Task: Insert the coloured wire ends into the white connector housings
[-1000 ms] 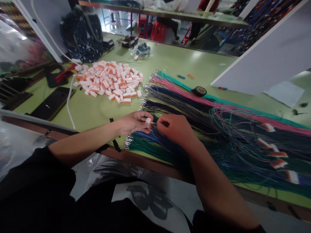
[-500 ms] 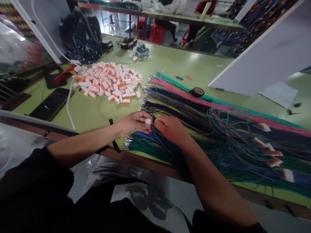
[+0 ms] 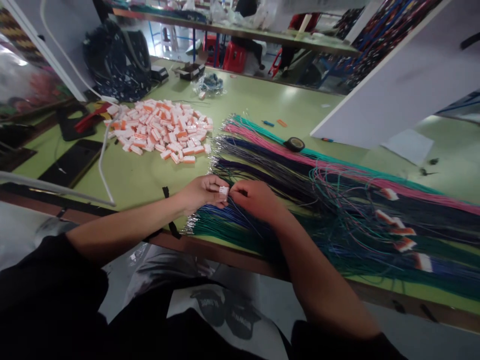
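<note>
Between the thumb and fingers of my left hand is a small white connector housing. My right hand is closed in a pinch right beside it, on a thin wire whose end meets the housing; how deep it sits cannot be made out. Under both hands lie bundles of cut wires with bare metal terminals at their left ends: blue and green wires nearest me, then black wires, and pink wires farther off. A heap of white and orange connector housings lies beyond my left hand.
Finished-looking wired connectors lie on the bundles at right. A roll of black tape rests on the wires. A phone, a dark bag and a white cable are at left. A white panel stands at right.
The view has shifted slightly, moving the whole scene a little to the left. My right hand has come closer to the housing in my left hand, narrowing the gap between them.
</note>
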A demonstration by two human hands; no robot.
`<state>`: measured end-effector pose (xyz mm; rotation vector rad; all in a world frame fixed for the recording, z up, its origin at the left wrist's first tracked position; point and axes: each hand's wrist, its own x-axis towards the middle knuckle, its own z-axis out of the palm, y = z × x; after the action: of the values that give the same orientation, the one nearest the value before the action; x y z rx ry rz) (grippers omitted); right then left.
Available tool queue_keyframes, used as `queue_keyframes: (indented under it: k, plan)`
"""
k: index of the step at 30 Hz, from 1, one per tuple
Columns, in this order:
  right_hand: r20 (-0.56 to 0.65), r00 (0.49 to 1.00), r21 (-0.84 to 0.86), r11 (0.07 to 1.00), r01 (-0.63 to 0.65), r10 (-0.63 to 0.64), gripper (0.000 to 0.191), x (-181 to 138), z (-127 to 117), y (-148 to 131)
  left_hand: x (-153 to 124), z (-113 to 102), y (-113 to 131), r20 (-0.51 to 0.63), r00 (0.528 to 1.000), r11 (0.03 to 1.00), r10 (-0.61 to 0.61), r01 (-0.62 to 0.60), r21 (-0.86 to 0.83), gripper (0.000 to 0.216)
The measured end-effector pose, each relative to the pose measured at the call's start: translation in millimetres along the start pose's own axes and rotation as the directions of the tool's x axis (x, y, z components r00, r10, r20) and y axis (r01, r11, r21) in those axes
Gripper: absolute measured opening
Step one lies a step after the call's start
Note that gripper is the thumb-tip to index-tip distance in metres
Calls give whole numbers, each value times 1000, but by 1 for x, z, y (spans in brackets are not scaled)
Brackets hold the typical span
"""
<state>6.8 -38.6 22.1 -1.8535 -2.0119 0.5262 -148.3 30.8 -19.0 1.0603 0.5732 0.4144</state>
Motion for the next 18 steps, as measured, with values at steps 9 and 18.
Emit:
queue_keyframes:
  k: [9,18]
  plan:
    - [88,996,78,997,5,-12,24,0,-28,10,0,1,3,58,997,999,-44,42,34,34]
    - [-337,900,-299,875,-381,276,18,84,-51,86,6,1,2,116,991,997,-69,65,37,30]
